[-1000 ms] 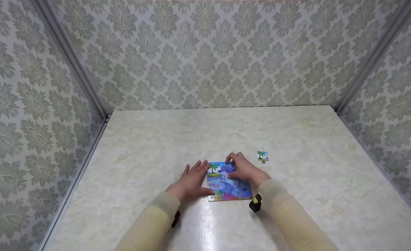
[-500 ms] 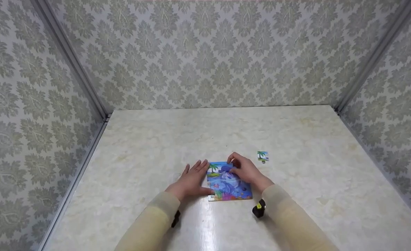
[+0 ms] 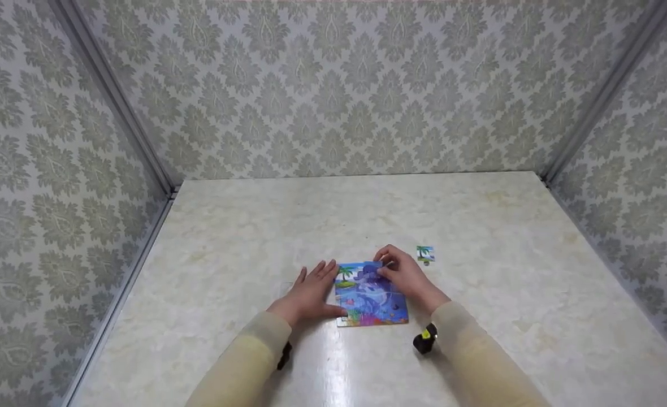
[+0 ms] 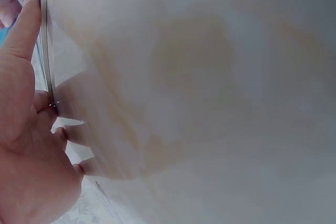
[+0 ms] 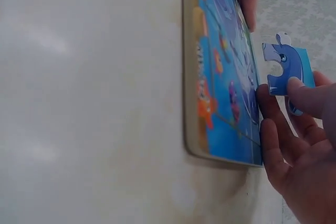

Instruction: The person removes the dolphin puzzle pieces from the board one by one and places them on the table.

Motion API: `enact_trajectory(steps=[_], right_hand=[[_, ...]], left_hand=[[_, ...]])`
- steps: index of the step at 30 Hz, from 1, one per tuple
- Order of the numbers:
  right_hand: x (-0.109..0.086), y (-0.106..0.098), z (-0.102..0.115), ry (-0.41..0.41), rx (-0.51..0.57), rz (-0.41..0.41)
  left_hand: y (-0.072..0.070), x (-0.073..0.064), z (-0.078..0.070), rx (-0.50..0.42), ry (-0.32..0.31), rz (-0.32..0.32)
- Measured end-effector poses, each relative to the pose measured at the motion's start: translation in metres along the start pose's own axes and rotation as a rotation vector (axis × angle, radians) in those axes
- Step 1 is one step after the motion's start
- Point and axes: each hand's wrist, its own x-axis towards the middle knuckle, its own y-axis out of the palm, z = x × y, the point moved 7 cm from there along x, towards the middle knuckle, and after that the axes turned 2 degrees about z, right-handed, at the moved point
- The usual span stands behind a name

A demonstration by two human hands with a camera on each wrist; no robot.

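Observation:
A square jigsaw puzzle [image 3: 370,308] with a blue sea picture lies flat on the table between my hands. My left hand [image 3: 310,291] rests along its left side with straight fingers, the thumb on the lower left corner. Over the upper right part, my right hand [image 3: 410,277] pinches a blue jigsaw piece [image 5: 295,69] that carries a dolphin's eye. In the right wrist view that piece is tilted up, off the board, and other fingers of this hand touch the puzzle's edge. My left thumb [image 4: 26,24] lies over the puzzle's rim in the left wrist view.
A loose jigsaw piece [image 3: 425,252] with a palm tree lies to the right, beyond my right hand. Patterned wall panels [image 3: 333,85] enclose the pale table [image 3: 254,226] at the back and sides. A black wrist device [image 3: 425,339] hangs under the right sleeve.
My right hand has drawn back a little to the right and lifted the dolphin piece up from the puzzle. The left hand stays where it was.

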Motion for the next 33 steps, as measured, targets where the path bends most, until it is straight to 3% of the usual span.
enact_trajectory(steps=[5, 13, 24, 33], right_hand=[[-0.004, -0.02, -0.003, 0.003, 0.153, -0.049], [-0.013, -0.078, -0.019, 0.013, 0.132, -0.144], [-0.03, -0.153, -0.074, 0.233, 0.024, -0.279], [-0.042, -0.178, -0.101, 0.33, 0.066, -0.358]], left_hand=[[-0.001, -0.002, -0.002, 0.001, 0.018, -0.009], [0.0, -0.001, -0.001, -0.006, 0.008, -0.009], [0.0, -0.001, -0.001, -0.007, 0.021, -0.012], [0.0, -0.001, -0.001, -0.007, 0.027, -0.008]])
